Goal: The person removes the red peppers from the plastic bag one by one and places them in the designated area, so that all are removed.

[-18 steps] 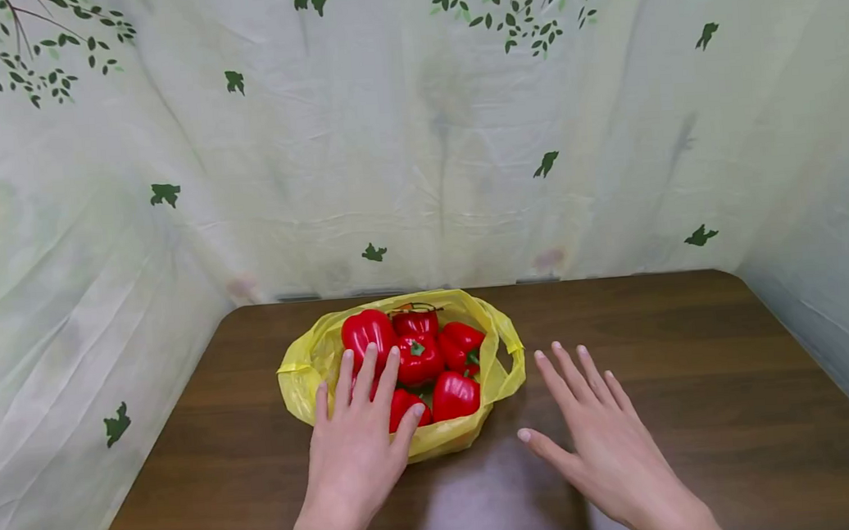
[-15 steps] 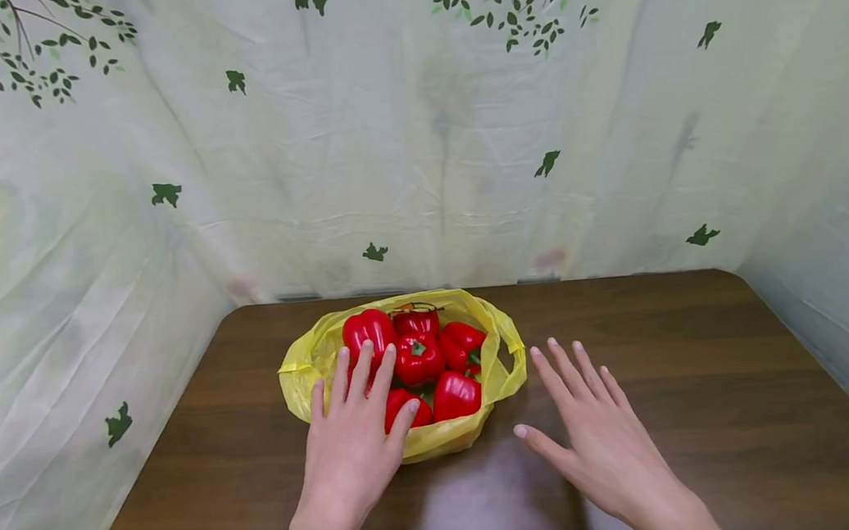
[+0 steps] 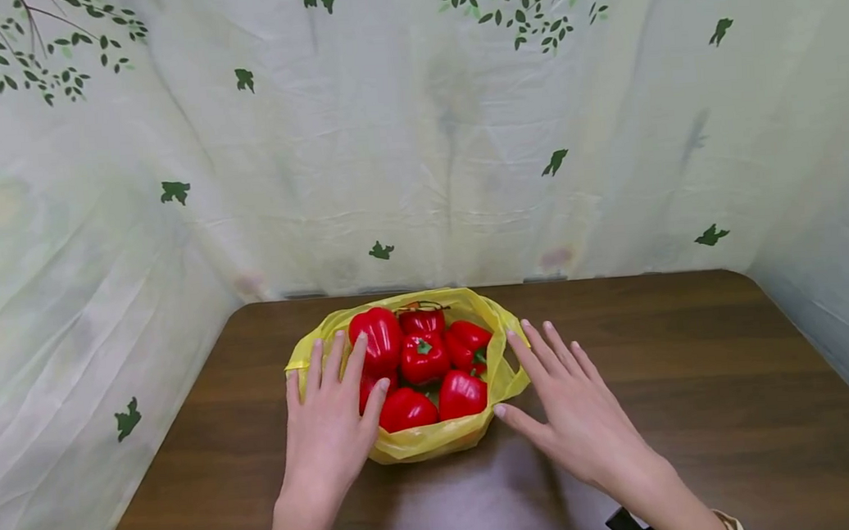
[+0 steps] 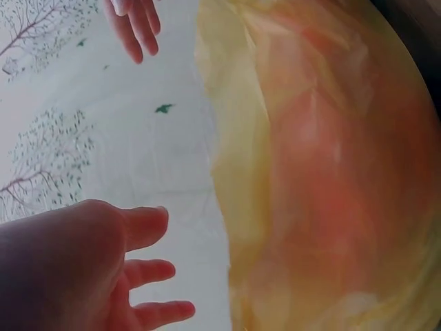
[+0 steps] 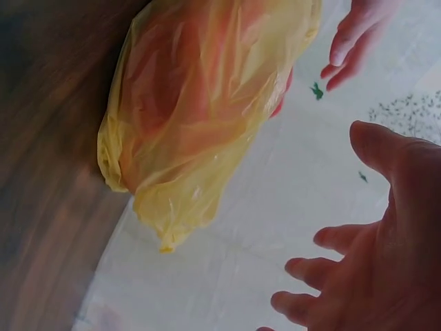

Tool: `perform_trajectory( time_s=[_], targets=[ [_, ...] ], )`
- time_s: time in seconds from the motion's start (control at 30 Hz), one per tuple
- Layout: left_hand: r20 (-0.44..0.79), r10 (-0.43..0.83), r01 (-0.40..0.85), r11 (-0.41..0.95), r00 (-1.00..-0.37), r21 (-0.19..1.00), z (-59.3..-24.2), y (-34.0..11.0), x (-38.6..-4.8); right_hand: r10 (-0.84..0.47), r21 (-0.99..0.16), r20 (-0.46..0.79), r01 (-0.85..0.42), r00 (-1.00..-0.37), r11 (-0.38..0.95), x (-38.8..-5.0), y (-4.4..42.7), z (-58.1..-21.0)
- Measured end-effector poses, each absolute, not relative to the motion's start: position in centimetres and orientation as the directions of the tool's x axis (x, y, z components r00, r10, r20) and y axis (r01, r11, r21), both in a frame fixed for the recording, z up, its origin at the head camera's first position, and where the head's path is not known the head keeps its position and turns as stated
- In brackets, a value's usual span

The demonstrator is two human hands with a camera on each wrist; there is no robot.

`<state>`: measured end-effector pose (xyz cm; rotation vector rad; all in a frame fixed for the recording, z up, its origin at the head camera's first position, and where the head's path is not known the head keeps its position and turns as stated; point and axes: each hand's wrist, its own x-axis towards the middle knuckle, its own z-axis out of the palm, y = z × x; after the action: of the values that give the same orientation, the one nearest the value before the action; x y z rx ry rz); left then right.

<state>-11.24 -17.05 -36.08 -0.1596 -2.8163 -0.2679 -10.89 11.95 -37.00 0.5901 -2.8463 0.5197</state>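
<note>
A yellow plastic bag (image 3: 437, 443) stands with its mouth wide on the table, holding several red bell peppers (image 3: 424, 359). Over the bag's left side my left hand (image 3: 328, 424) is spread with straight fingers, hiding part of the rim. My right hand (image 3: 583, 414) is spread beside the bag's right handle, its fingertips overlapping the rim in the head view. Both wrist views show a gap between the fingers and the bag. In the left wrist view, peppers show reddish through the bag's thin wall (image 4: 317, 172). Neither hand holds anything.
The dark brown wooden table (image 3: 668, 363) extends to both sides of the bag. A pale curtain (image 3: 459, 131) with printed leaves hangs behind its back edge and along both sides. Dark wrist devices (image 3: 631, 527) show near the bottom edge.
My left hand has moved left, uncovering more peppers. My right hand has come left and forward to the bag's right rim. The bag stays in place; the view has shifted slightly.
</note>
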Motion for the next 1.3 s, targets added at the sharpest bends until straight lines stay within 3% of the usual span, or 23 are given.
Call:
perform_trajectory(
  time_s=[0.27, 0.57, 0.73, 0.97, 1.13, 1.3],
  targets=[
    [0.407, 0.059, 0.153, 0.967, -0.912, 0.203, -36.0, -18.8, -11.8, -0.373, -0.308, 0.267, -0.445, -0.889, 0.841, -11.9, 11.3, -37.2],
    [0.54, -0.046, 0.181, 0.915, -0.84, 0.36, -36.0, -21.4, -12.5, -0.384, -0.344, 0.241, -0.448, -0.891, 0.825, -12.3, 10.9, -37.7],
    [0.449, -0.127, 0.118, 0.87, -0.884, 0.479, -36.2, -22.7, -12.8, -0.385, -0.349, 0.24, -0.449, -0.891, 0.822, -12.3, 10.7, -37.7],
    [0.205, -0.224, -0.03, 0.742, -0.953, 0.669, -35.9, -24.7, -12.9, -0.388, -0.36, 0.244, -0.454, -0.889, 0.815, -12.3, 10.5, -37.8],
    [0.116, -0.232, -0.059, 0.633, -0.966, 0.772, -35.8, -25.6, -13.1, -0.405, -0.378, 0.257, -0.477, -0.878, 0.793, -12.7, 10.3, -37.9],
    [0.046, -0.198, -0.056, 0.481, -0.979, 0.875, -36.0, -26.2, -13.3, -0.446, -0.379, 0.35, -0.56, -0.824, 0.737, -13.9, 9.7, -38.2]
  ],
)
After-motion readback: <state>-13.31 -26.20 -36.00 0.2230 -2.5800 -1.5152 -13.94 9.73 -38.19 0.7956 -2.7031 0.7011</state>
